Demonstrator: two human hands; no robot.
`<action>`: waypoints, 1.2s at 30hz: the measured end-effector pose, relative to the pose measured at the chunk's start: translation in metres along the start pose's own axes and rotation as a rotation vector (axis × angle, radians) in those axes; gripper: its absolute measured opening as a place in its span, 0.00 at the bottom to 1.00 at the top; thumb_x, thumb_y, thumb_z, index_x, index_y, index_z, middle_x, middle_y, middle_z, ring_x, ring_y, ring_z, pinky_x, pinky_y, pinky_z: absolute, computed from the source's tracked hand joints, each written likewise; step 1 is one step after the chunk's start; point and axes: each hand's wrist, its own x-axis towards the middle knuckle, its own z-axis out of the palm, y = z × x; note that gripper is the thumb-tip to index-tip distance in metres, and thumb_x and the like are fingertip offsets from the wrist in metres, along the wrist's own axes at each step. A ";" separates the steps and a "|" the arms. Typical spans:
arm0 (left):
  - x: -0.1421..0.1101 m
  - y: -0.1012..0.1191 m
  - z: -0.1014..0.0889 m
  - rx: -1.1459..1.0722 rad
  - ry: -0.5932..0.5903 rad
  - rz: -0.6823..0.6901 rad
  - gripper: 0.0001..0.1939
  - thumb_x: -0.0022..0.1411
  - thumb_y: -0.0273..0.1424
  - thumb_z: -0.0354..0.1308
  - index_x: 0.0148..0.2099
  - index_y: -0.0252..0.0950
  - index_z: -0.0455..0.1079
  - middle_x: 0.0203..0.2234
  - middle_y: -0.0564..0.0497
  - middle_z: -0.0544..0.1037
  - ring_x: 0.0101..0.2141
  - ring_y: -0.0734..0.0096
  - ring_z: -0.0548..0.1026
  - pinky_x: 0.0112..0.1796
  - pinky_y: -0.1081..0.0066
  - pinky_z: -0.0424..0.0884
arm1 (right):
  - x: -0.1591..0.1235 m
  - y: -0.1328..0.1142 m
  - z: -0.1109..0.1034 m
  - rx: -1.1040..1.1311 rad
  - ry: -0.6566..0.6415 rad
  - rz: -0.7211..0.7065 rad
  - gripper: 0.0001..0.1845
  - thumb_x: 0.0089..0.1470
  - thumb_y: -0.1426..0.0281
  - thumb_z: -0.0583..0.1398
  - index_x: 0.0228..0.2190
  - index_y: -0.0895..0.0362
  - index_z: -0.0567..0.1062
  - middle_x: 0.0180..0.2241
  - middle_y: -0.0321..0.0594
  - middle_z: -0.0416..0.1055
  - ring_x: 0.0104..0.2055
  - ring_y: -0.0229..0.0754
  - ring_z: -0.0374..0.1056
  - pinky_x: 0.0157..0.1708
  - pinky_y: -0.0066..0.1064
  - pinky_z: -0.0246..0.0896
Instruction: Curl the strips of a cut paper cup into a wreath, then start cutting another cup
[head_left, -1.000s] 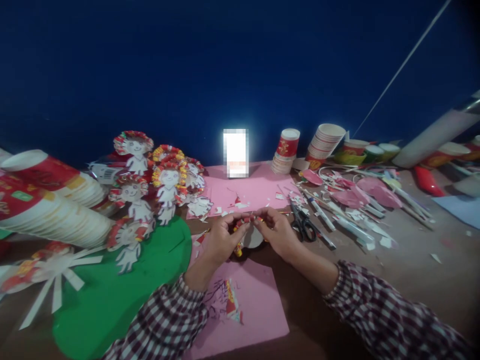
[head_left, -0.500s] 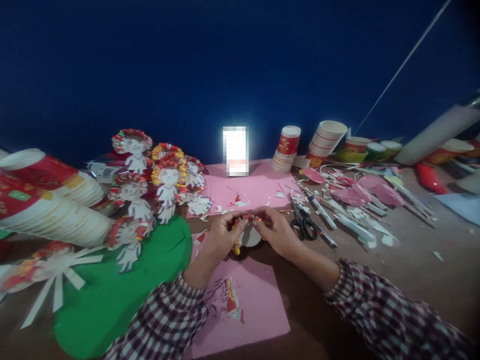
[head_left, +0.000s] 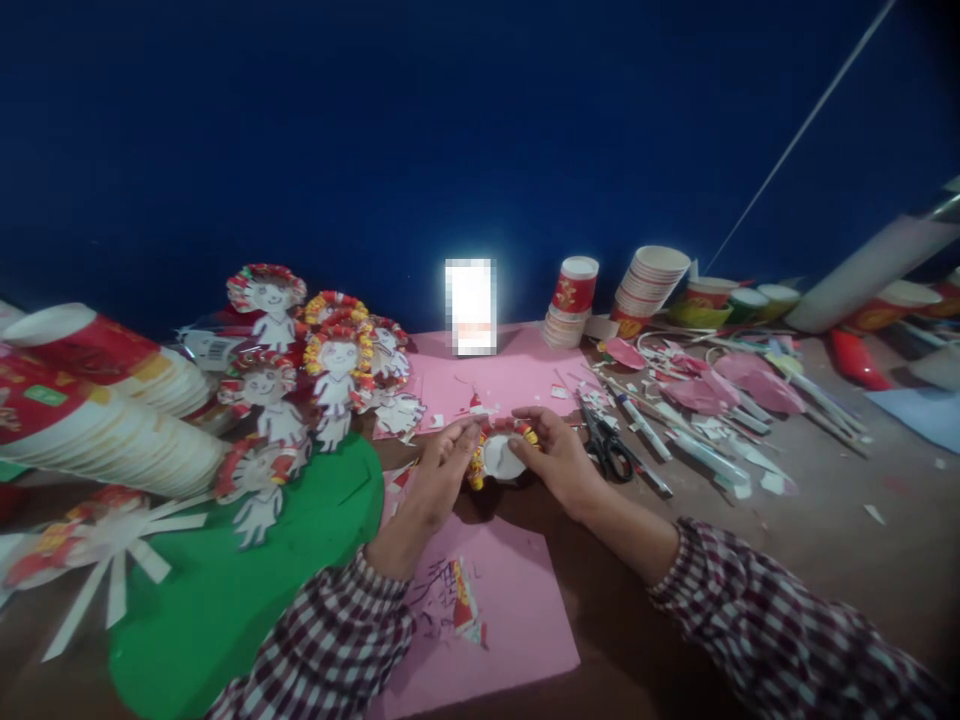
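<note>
Between my hands is a paper-cup cutout (head_left: 504, 456), a round white disc with red and yellow curled strips along its upper rim. My left hand (head_left: 444, 462) pinches at its upper left edge, thumb and fingers closed together. My right hand (head_left: 559, 462) grips its right side, the thumb on the white face and the index finger raised behind the rim. Below lies a pink sheet (head_left: 517, 610) with dark pen marks and a red and yellow paper scrap (head_left: 466, 605). Black scissors (head_left: 609, 445) rest just right of my right hand.
Stacked paper cups (head_left: 112, 440) lie at the left, beside several paper dolls (head_left: 337, 375) with curled hair. A green sheet (head_left: 247, 610) is under some dolls. More cups (head_left: 652, 285), markers (head_left: 643, 425) and paper scraps (head_left: 705, 390) occupy the right. A bright blurred-out screen (head_left: 471, 308) stands at the back.
My right hand's fingers have opened slightly and lifted from the top rim. My left hand has shifted a little left, and more of the white disc shows.
</note>
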 end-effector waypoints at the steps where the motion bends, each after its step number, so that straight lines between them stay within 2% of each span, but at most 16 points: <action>1: 0.000 -0.001 0.000 0.014 -0.003 -0.008 0.23 0.56 0.43 0.57 0.51 0.36 0.68 0.32 0.49 0.78 0.28 0.74 0.74 0.31 0.75 0.68 | 0.000 -0.001 0.000 0.004 -0.001 0.005 0.23 0.43 0.64 0.64 0.41 0.54 0.66 0.40 0.40 0.72 0.40 0.42 0.69 0.39 0.34 0.67; 5: 0.002 -0.005 -0.002 0.126 0.017 0.017 0.19 0.54 0.39 0.61 0.47 0.35 0.71 0.26 0.51 0.76 0.23 0.78 0.70 0.24 0.77 0.65 | -0.002 -0.004 0.001 -0.056 -0.021 -0.017 0.19 0.44 0.64 0.64 0.39 0.54 0.67 0.37 0.39 0.72 0.40 0.42 0.69 0.40 0.34 0.66; 9: 0.003 -0.008 -0.003 0.183 0.003 0.067 0.16 0.55 0.36 0.60 0.43 0.33 0.73 0.30 0.47 0.77 0.29 0.73 0.74 0.29 0.75 0.68 | -0.004 -0.008 0.002 -0.137 -0.070 -0.058 0.14 0.46 0.66 0.62 0.37 0.56 0.69 0.35 0.38 0.73 0.37 0.40 0.69 0.38 0.31 0.65; 16: 0.002 -0.004 -0.001 0.240 -0.023 0.139 0.16 0.53 0.34 0.62 0.44 0.35 0.73 0.37 0.47 0.79 0.37 0.68 0.75 0.38 0.71 0.71 | -0.005 -0.006 0.002 -0.184 -0.103 -0.105 0.11 0.48 0.68 0.60 0.36 0.57 0.69 0.32 0.37 0.71 0.34 0.38 0.68 0.34 0.29 0.63; 19: 0.002 -0.004 -0.001 0.267 -0.016 0.140 0.13 0.54 0.34 0.60 0.42 0.35 0.74 0.36 0.47 0.79 0.36 0.68 0.76 0.38 0.71 0.71 | -0.006 -0.007 0.003 -0.220 -0.102 -0.118 0.09 0.50 0.66 0.59 0.34 0.57 0.69 0.31 0.36 0.70 0.32 0.37 0.66 0.33 0.28 0.62; 24: 0.001 -0.005 -0.001 0.284 0.017 0.090 0.13 0.55 0.34 0.60 0.42 0.35 0.74 0.35 0.47 0.79 0.35 0.68 0.76 0.34 0.72 0.71 | -0.006 -0.008 0.003 -0.248 -0.097 -0.124 0.09 0.52 0.64 0.59 0.33 0.57 0.69 0.28 0.36 0.69 0.29 0.36 0.63 0.29 0.27 0.60; 28: 0.002 -0.005 -0.001 0.282 0.025 0.095 0.12 0.55 0.34 0.60 0.42 0.35 0.74 0.34 0.47 0.79 0.34 0.69 0.76 0.34 0.73 0.71 | -0.006 -0.006 0.003 -0.230 -0.102 -0.129 0.09 0.51 0.66 0.59 0.34 0.57 0.69 0.31 0.36 0.70 0.32 0.37 0.66 0.33 0.28 0.62; 33: 0.002 -0.004 -0.001 0.262 0.047 0.115 0.12 0.55 0.34 0.60 0.41 0.35 0.74 0.33 0.48 0.79 0.31 0.71 0.75 0.31 0.74 0.71 | -0.007 -0.004 0.003 -0.202 -0.132 -0.098 0.14 0.48 0.70 0.60 0.40 0.57 0.68 0.36 0.38 0.71 0.38 0.40 0.68 0.39 0.31 0.64; 36: 0.002 -0.004 -0.002 0.275 0.057 0.125 0.12 0.55 0.34 0.59 0.41 0.35 0.74 0.33 0.48 0.79 0.33 0.70 0.75 0.33 0.74 0.71 | -0.007 -0.001 0.003 -0.203 -0.145 -0.119 0.15 0.48 0.71 0.60 0.40 0.56 0.67 0.36 0.38 0.71 0.39 0.40 0.68 0.40 0.32 0.64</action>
